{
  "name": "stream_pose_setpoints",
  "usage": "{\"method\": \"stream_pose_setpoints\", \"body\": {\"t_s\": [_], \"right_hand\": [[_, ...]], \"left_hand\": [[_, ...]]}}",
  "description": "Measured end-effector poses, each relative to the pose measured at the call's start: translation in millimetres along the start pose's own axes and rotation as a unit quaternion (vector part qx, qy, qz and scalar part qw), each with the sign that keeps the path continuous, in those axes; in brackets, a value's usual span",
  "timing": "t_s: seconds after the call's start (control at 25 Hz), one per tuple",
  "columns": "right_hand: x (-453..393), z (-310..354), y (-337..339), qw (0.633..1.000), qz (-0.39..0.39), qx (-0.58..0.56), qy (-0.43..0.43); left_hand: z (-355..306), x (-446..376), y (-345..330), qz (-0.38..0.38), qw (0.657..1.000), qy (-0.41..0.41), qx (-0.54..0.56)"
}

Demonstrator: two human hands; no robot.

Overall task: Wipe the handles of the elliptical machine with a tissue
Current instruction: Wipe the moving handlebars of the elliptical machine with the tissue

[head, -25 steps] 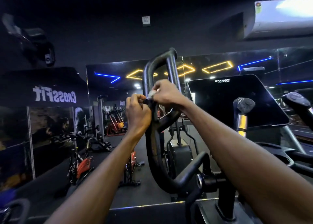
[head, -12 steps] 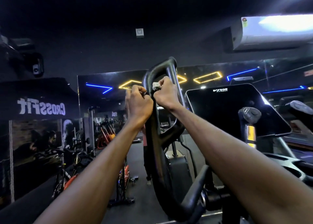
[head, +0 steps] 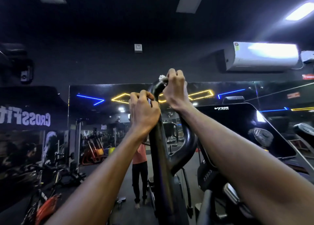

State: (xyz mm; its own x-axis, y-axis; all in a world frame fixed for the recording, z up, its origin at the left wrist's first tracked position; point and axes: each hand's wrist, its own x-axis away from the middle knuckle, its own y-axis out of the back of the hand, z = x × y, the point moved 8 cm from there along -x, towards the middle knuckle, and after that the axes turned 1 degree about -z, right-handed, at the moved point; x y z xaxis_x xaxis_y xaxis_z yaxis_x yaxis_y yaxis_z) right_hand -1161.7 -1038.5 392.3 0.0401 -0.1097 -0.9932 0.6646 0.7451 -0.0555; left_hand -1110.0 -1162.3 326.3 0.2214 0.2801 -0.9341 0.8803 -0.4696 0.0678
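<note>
Hands (head: 175, 88) around handle (head: 158, 139), tissue (head: 162, 78)

Single head-worn wide-angle view, tilted forward and upward, close behind both raised forearms at the black handle (head: 159, 139), mirror wall (head: 102, 116) beyond.

The room is dim and blue-black, lit mainly by a ceiling light (head: 299, 12) at upper right that flares white across the air conditioner (head: 262, 56) — detail there is washed out. Wide-angle bending curves the frame edges, and the left side sinks into murky, soft shadow.
</note>
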Motion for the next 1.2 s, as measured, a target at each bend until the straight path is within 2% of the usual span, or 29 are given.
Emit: {"method": "stream_pose_setpoints", "body": {"t_s": [0.12,0.2,0.28,0.4,0.56,0.68,0.84,0.92,1.08,1.2], "right_hand": [[-6.2,3.3,3.4,0.994,0.005,0.047,0.094],[-6.9,-0.6,-0.8,0.982,0.083,0.086,0.147],[-0.7,-3.3,-5.6,0.952,0.164,0.145,0.213],[4.5,4.4,-3.5,0.913,0.224,0.214,0.264],[8.4,14.2,-6.6,0.877,0.29,0.269,0.272],[16.7,20.0,-11.9,0.852,0.374,0.278,0.241],[31.6,18.4,-6.8,0.85,0.385,0.277,0.227],[46.7,13.2,-7.7,0.834,0.413,0.291,0.225],[51.4,15.0,11.6,0.854,0.394,0.266,0.21],[67.8,19.5,17.9,0.829,0.446,0.276,0.195]], "left_hand": [[2.0,-1.0,0.4,-0.006,1.0,-0.025,0.005],[3.6,-2.1,-0.3,-0.007,0.999,-0.034,0.012],[5.3,-2.5,-2.0,-0.007,0.999,-0.035,0.024],[7.5,-3.3,-3.0,-0.013,0.999,-0.03,0.035],[8.9,-1.1,-4.1,-0.015,0.998,-0.026,0.049],[10.0,-1.4,-1.6,-0.019,0.998,-0.026,0.048],[10.2,1.2,-1.2,-0.022,0.999,-0.016,0.046],[8.6,2.6,0.6,-0.03,0.999,-0.01,0.035],[3.3,7.0,2.6,-0.042,0.999,0.012,0.021],[-1.8,10.9,2.8,-0.046,0.999,0.021,0.006]]}}
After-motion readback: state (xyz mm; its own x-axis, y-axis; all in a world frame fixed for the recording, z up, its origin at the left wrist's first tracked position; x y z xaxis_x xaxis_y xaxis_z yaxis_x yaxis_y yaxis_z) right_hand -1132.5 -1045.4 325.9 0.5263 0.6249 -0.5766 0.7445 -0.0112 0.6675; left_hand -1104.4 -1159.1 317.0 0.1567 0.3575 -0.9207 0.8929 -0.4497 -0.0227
